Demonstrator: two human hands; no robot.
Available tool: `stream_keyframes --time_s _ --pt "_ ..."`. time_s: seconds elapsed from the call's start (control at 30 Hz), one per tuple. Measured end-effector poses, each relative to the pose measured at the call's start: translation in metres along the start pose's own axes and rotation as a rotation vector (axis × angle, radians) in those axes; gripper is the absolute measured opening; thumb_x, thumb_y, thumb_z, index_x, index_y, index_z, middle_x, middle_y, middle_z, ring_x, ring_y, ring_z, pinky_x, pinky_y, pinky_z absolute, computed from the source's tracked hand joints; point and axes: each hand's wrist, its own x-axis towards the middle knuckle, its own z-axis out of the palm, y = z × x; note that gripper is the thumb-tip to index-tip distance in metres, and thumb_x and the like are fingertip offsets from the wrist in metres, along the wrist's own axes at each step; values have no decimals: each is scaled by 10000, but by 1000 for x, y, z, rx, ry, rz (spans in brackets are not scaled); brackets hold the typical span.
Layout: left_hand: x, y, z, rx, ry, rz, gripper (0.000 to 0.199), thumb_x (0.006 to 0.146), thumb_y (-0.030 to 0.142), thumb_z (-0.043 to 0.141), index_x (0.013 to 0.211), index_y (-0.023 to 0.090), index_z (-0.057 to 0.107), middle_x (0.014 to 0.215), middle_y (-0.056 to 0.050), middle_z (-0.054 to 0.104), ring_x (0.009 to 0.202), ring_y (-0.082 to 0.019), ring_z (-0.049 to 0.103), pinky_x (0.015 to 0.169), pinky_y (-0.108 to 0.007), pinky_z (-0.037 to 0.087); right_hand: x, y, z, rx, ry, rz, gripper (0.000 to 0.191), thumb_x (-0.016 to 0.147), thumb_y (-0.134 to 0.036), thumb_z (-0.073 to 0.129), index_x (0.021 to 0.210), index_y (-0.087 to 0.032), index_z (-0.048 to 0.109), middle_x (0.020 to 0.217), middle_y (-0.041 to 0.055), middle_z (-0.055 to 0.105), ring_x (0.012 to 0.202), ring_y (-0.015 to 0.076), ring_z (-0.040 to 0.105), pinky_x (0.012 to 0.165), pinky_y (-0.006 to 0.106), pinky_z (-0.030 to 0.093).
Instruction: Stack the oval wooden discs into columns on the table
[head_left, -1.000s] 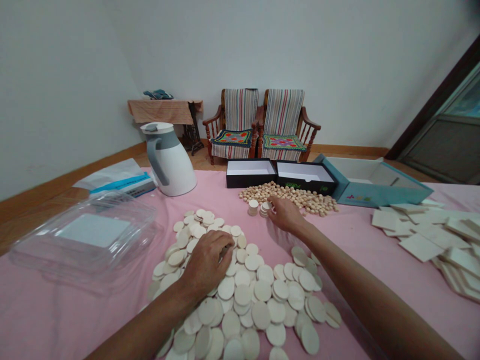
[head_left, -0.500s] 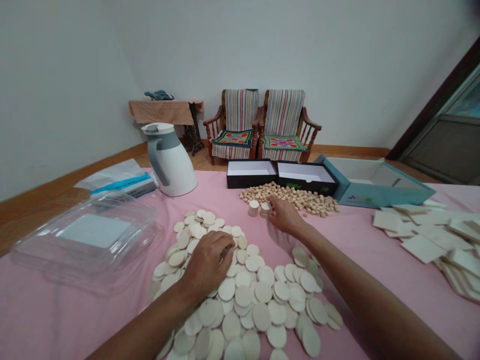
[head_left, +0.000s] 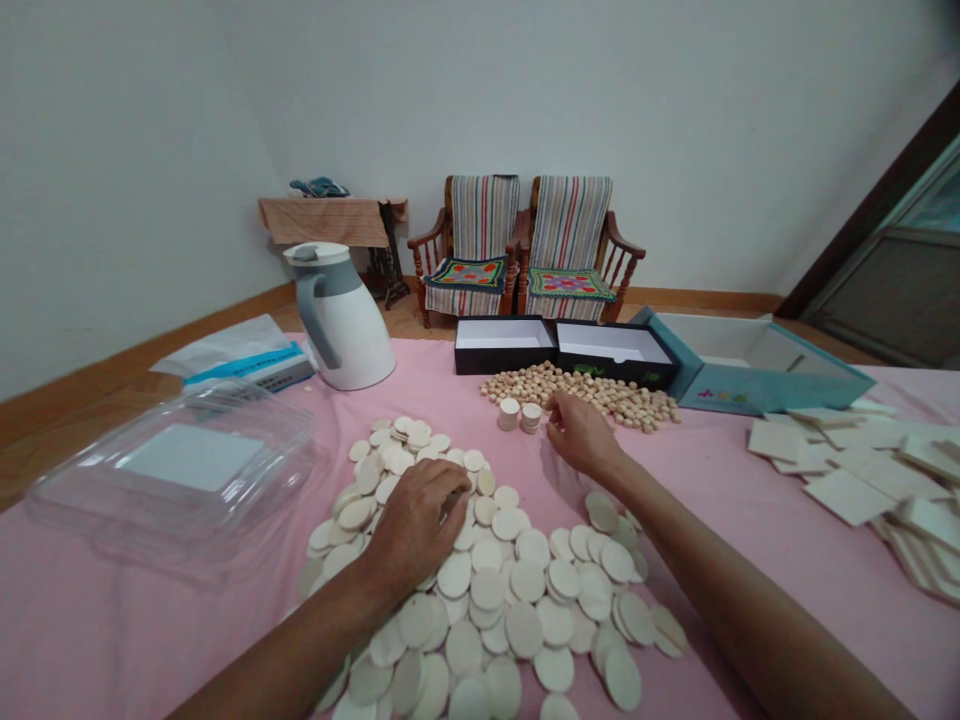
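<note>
My left hand (head_left: 421,515) rests on a loose heap of round pale wooden discs (head_left: 525,580). Its fingers are curved, with the thumb apart from the forefinger; the undersides of the fingers are hidden. Farther forward, my right hand (head_left: 581,432) hovers just right of a short stack of discs (head_left: 531,418), thumb and fingers slightly apart, with no disc visible in them. A second small stack (head_left: 508,414) stands to the left of that one. Behind the right hand spreads a pile of small wooden beads (head_left: 540,380).
Two black open boxes (head_left: 504,360) and a blue box (head_left: 757,390) stand at the back. Square wooden pieces (head_left: 847,495) lie at right. On the left are a white jug (head_left: 356,345), a clear plastic container (head_left: 180,490) and a blue-and-white packet (head_left: 247,368).
My right hand has let go of the right-hand stack and moved a little to the right of it. My left hand has stayed in place on the heap.
</note>
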Motion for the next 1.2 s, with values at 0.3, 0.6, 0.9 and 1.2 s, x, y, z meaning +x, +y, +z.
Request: stream_keyframes --time_s 0.3,0.6,0.9,1.2 --pt "2 3 -1 8 -25 -9 126 833 132 487 874 180 596 917 -47 637 900 -207 555 836 -378 432 -43 -32 -7 294 -414 -501 277 700 -35 525 931 -148 628 882 53 626 761 130 552 685 225 407" --pt "1 1 0 20 -13 -3 130 826 136 490 864 190 602 906 -47 641 897 -208 561 828 -369 437 -47 -38 -5 19 -416 -454 310 692 -97 533 993 -153 582 998 92 581 904 195 560 724 273 409" --pt "2 0 1 16 -9 3 145 807 118 490 860 189 605 899 -53 645 892 -207 566 823 -366 445 -45 -29 -19 -2 -450 -396 301 727 -70 543 1012 -153 591 1054 108 575 929 183 572 742 254 393" --pt "-1 1 0 14 -18 -1 157 802 110 487 874 190 602 918 -59 635 908 -215 557 826 -374 445 -22 -20 -17 -3 -140 -238 177 708 -182 565 883 -151 559 909 86 568 772 168 523 683 264 371"
